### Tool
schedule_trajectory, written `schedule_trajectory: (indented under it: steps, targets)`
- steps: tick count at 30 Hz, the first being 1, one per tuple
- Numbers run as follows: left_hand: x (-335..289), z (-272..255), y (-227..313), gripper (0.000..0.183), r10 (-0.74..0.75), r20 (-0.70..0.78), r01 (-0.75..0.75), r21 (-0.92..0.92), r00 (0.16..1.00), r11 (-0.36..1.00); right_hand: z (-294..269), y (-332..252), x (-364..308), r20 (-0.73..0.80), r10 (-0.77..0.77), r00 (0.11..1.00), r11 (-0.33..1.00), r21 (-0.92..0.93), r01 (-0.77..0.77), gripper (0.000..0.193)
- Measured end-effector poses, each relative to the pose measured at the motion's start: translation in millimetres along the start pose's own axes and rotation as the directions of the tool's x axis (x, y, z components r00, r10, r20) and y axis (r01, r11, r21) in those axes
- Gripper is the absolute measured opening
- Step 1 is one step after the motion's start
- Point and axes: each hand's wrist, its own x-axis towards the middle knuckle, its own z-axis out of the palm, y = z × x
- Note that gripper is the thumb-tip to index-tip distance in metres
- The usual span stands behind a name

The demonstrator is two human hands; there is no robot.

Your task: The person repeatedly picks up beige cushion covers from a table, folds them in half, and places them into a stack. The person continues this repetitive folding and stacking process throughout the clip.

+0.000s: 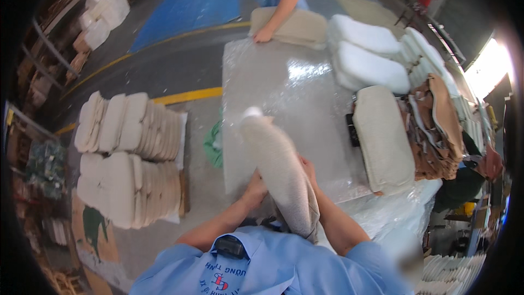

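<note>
A beige fabric-covered cushion (281, 166) stands tilted in front of my chest, its far end blurred. Something white (252, 112) shows at that end, probably padding. My left hand (255, 190) grips the cushion's left side and my right hand (308, 172) its right side; some fingers are hidden behind it. Below the cushion lies a table (295, 93) covered in clear plastic. To the right, a stack of beige cushions or covers (383, 139) rests near a pile of brown fabric pieces (436, 131).
White foam pads (371, 65) are piled at the far right. Beige cushions (128, 186) stand in rows at the left. A co-worker's hand (263, 35) touches the table's far edge beside a beige cushion (297, 26). Green material (214, 145) lies left of the table.
</note>
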Motion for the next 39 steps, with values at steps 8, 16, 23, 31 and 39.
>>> schedule_trajectory:
  steps: [8,16,23,31,39]
  targets:
    - [78.2,93.9,58.3,0.05,0.285,0.409,-0.475,0.506,0.867,0.72,-30.4,-4.2,-54.0,0.04,-0.169,0.985,0.749,0.655,0.102,0.039]
    - [104.5,66.1,18.8,0.041,-0.217,0.713,-0.484,0.635,0.666,0.601,35.5,103.5,-69.6,-0.104,-0.156,0.982,0.33,0.932,0.151,0.039]
    - [125.1,-62.2,-11.9,0.038,-0.669,0.508,-0.012,0.801,0.543,0.599,156.6,104.6,-74.8,-0.363,0.565,0.741,0.383,0.911,0.154,0.073]
    - [118.4,-31.5,-35.3,0.039,-0.857,0.324,0.167,0.894,0.401,0.416,93.5,122.8,-80.3,-0.688,0.414,0.597,0.372,0.726,0.578,0.058]
    - [127.9,31.6,-32.0,0.039,-0.823,0.342,0.364,0.772,0.453,0.521,7.1,94.5,-96.7,-0.653,0.47,0.594,0.367,0.757,0.541,0.027]
